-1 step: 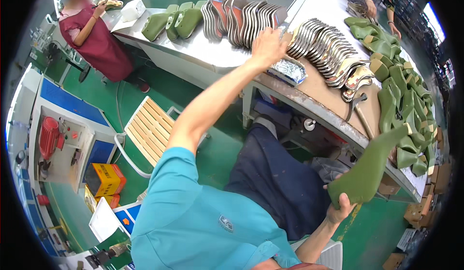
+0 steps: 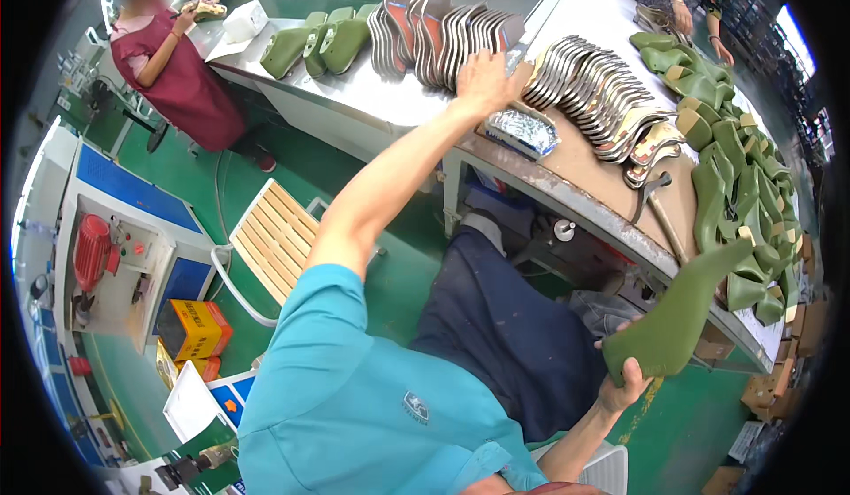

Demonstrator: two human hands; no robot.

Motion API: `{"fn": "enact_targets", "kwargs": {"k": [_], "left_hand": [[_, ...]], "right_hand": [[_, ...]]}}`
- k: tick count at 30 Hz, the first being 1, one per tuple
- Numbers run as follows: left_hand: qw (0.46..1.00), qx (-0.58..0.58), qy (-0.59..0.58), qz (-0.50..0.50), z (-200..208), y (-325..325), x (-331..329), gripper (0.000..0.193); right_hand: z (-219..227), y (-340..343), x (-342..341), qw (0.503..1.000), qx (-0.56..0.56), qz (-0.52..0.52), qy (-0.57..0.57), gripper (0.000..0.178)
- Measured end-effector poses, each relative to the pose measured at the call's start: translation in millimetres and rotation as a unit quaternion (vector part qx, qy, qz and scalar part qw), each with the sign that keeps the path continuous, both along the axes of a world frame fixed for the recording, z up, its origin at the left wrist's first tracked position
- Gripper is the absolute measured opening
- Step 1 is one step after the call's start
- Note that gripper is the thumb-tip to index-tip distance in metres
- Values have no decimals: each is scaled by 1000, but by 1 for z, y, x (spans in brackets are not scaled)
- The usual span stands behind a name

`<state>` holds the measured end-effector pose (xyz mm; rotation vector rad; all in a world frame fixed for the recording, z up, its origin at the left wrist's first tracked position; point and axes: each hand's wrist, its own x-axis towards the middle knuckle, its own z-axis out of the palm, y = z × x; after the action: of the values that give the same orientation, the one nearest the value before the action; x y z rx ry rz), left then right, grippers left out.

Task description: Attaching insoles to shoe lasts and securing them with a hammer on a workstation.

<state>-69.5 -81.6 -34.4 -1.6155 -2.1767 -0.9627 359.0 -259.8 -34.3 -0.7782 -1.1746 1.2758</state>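
Note:
My right hand (image 2: 624,387) grips a green shoe last (image 2: 668,322) at its thick end, with the narrow toe pointing up and right near the table's front edge. Across the table reaches my left arm. My left hand (image 2: 482,83) is closed beside a row of curved insoles (image 2: 443,39); a flat greyish piece and a brown piece show at its fingers, but what it holds is hard to make out. Just in front of it lies a foil-lined tray (image 2: 524,132). More curved insoles (image 2: 589,88) stand in a packed row to the right of this hand.
A hammer (image 2: 662,216) lies near the table's front edge. Many green lasts (image 2: 739,176) are piled at the right; several more (image 2: 341,43) stand at the far left. A co-worker (image 2: 173,61) stands back left, another person's hands (image 2: 682,17) back right. A slatted chair (image 2: 274,238) stands left.
My left hand has shifted very slightly to the left by the insoles. The shoe last in my right hand has dropped a touch.

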Motion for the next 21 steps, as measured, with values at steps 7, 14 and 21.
{"fn": "enact_targets", "kwargs": {"k": [7,14,21], "left_hand": [[968,-88,153,178,-26,57,-14,27],[991,-78,40,97,-22,72,-1,24],[898,294,-324,42,32,44,16,28]], "right_hand": [[-5,17,16,996,-40,-37,69,75],[-12,31,35,982,-99,-10,163,74],[-17,28,33,989,-81,3,127,79]]}}
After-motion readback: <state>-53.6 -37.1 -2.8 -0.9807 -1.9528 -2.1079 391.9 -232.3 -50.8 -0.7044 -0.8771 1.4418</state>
